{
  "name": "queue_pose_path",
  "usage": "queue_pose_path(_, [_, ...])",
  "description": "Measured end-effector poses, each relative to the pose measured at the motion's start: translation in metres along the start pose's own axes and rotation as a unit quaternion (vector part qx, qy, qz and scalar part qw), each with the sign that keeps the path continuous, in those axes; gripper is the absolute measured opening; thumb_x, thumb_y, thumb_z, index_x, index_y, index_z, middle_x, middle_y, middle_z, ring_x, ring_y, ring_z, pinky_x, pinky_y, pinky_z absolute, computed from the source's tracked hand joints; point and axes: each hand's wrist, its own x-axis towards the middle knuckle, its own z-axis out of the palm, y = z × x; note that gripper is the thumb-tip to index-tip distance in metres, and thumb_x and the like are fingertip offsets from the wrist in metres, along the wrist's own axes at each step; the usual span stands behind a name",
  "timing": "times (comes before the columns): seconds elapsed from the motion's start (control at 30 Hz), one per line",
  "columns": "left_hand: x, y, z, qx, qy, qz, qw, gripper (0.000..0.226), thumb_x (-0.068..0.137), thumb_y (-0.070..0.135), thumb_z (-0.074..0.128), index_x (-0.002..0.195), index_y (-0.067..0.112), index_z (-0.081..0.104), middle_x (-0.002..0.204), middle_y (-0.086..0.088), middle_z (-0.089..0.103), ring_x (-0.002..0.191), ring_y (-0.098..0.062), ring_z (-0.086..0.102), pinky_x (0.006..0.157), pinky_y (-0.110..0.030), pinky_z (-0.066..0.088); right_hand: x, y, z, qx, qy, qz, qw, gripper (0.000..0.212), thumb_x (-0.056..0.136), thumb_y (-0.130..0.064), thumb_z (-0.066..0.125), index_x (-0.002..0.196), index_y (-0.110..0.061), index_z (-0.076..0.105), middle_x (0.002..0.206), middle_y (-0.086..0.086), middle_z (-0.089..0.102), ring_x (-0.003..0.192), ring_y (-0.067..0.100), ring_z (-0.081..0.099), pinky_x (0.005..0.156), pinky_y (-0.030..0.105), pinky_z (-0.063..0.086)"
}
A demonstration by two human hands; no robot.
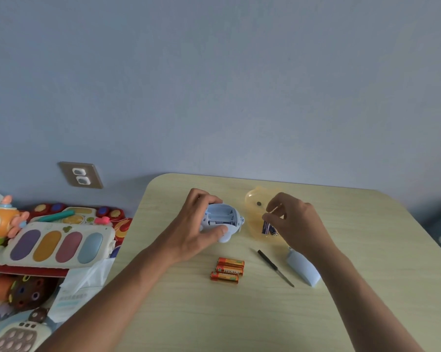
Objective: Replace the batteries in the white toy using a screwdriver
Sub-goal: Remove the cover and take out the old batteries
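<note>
The white toy (223,222) lies on the pale wooden bench (265,313) with its underside turned up and its battery compartment uncovered; at least one battery lies in the slots, though how many cannot be told. The left hand (197,224) grips the toy, fingers curled over its far edge and thumb pressed on its near edge.

Just right of the toy sits a translucent yellow dish (255,199). It holds a small dark round thing (259,203), too small to identify, near its far wall, and dark blue batteries (268,228) toward its near side. The right hand (295,222) is over the dish, its fingertips pinched on the upper end of those blue batteries, which stand tilted. Whether the batteries touch the dish floor cannot be told.

Nearer the person than the toy, three orange batteries (228,270) lie side by side on the bench, touching one another. To the right of them a thin screwdriver (275,267) with a black handle lies slanted, apart from the batteries. Just beyond it, partly under the right wrist, rests a pale blue cover piece (304,271).

Off the bench, left of the toy, colourful toys (57,243) are piled below a wall socket (81,175).
</note>
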Motion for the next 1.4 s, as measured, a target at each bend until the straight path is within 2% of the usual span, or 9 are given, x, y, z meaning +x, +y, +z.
queue_pose_path(0.1, [-0.001, 0.001, 0.001, 0.007, 0.000, 0.003, 1.000, 0.059, 0.080, 0.056, 0.059, 0.130, 0.026, 0.053, 0.124, 0.013, 0.037, 0.115, -0.001, 0.051, 0.087, -0.016, 0.045, -0.002, -0.001, 0.006, -0.026, -0.013, -0.001, 1.000, 0.009, 0.087, -0.029, 0.072, 0.091, -0.022, 0.066, 0.083, -0.012, 0.072, 0.065, 0.007, 0.067, 0.067, 0.035, 0.057])
queue_pose_path(0.2, [-0.002, 0.001, 0.001, 0.014, 0.000, 0.007, 1.000, 0.059, 0.080, 0.056, 0.059, 0.131, 0.026, 0.052, 0.124, 0.015, 0.035, 0.113, 0.003, 0.050, 0.086, -0.017, 0.046, -0.002, -0.004, 0.014, -0.055, -0.002, -0.004, 0.998, 0.011, 0.084, -0.032, 0.072, 0.092, -0.023, 0.071, 0.094, -0.014, 0.074, 0.079, 0.014, 0.068, 0.069, 0.033, 0.055])
queue_pose_path(0.4, [-0.003, 0.001, 0.000, 0.021, -0.001, 0.010, 1.000, 0.060, 0.081, 0.056, 0.059, 0.133, 0.026, 0.051, 0.124, 0.014, 0.035, 0.115, 0.000, 0.050, 0.090, -0.021, 0.049, -0.004, -0.009, 0.027, -0.158, 0.025, -0.054, 0.986, 0.014, 0.085, -0.033, 0.067, 0.090, -0.019, 0.067, 0.079, -0.002, 0.071, 0.070, 0.020, 0.063, 0.063, 0.029, 0.049])
queue_pose_path(0.67, [-0.003, 0.002, -0.003, 0.004, -0.019, -0.007, 1.000, 0.062, 0.078, 0.052, 0.065, 0.133, 0.027, 0.048, 0.125, 0.014, 0.033, 0.113, 0.003, 0.049, 0.080, -0.012, 0.045, -0.002, -0.015, 0.022, -0.081, 0.102, -0.158, 0.979, 0.003, 0.086, -0.021, 0.071, 0.087, -0.019, 0.068, 0.076, -0.007, 0.066, 0.068, 0.015, 0.056, 0.058, 0.028, 0.048])
queue_pose_path(0.87, [-0.002, 0.002, -0.005, -0.036, -0.010, -0.007, 0.999, 0.054, 0.082, 0.036, 0.078, 0.128, 0.032, 0.051, 0.123, 0.011, 0.040, 0.109, 0.001, 0.056, 0.081, -0.013, 0.052, 0.004, -0.041, 0.035, 0.030, -0.028, -0.259, 0.965, 0.019, 0.093, -0.009, 0.060, 0.100, -0.023, 0.071, 0.087, -0.008, 0.066, 0.082, 0.011, 0.055, 0.073, 0.017, 0.041])
queue_pose_path(1.03, [0.000, 0.004, -0.007, -0.062, 0.003, -0.015, 0.998, 0.053, 0.077, 0.035, 0.079, 0.125, 0.028, 0.059, 0.121, 0.009, 0.052, 0.109, 0.002, 0.058, 0.083, -0.008, 0.047, 0.009, -0.045, 0.045, 0.022, -0.083, -0.279, 0.957, 0.023, 0.094, -0.006, 0.053, 0.095, -0.018, 0.073, 0.082, 0.001, 0.067, 0.076, 0.019, 0.055, 0.071, 0.010, 0.035])
queue_pose_path(1.13, [0.000, 0.004, -0.007, -0.074, 0.001, -0.018, 0.997, 0.054, 0.074, 0.042, 0.076, 0.124, 0.027, 0.061, 0.119, 0.008, 0.054, 0.109, -0.001, 0.060, 0.084, -0.010, 0.048, 0.012, -0.044, 0.046, 0.015, -0.103, -0.289, 0.952, 0.022, 0.095, -0.014, 0.049, 0.097, -0.020, 0.070, 0.082, -0.002, 0.061, 0.074, 0.017, 0.053, 0.065, 0.016, 0.034])
queue_pose_path(1.3, [0.001, 0.002, -0.008, -0.080, 0.003, -0.025, 0.996, 0.052, 0.077, 0.033, 0.079, 0.125, 0.024, 0.061, 0.118, 0.007, 0.056, 0.107, -0.003, 0.060, 0.083, -0.010, 0.048, 0.016, -0.045, 0.044, -0.018, -0.124, -0.335, 0.934, 0.022, 0.092, -0.001, 0.056, 0.102, -0.017, 0.067, 0.084, -0.009, 0.050, 0.071, 0.011, 0.044, 0.067, 0.010, 0.030])
queue_pose_path(1.4, [0.001, 0.002, -0.008, -0.083, 0.002, -0.027, 0.996, 0.051, 0.077, 0.031, 0.079, 0.124, 0.027, 0.060, 0.118, 0.007, 0.056, 0.107, -0.002, 0.060, 0.083, -0.012, 0.049, 0.018, -0.047, 0.042, -0.042, -0.139, -0.361, 0.921, 0.027, 0.088, 0.005, 0.059, 0.104, -0.015, 0.066, 0.087, -0.004, 0.056, 0.071, 0.012, 0.042, 0.068, 0.007, 0.030])
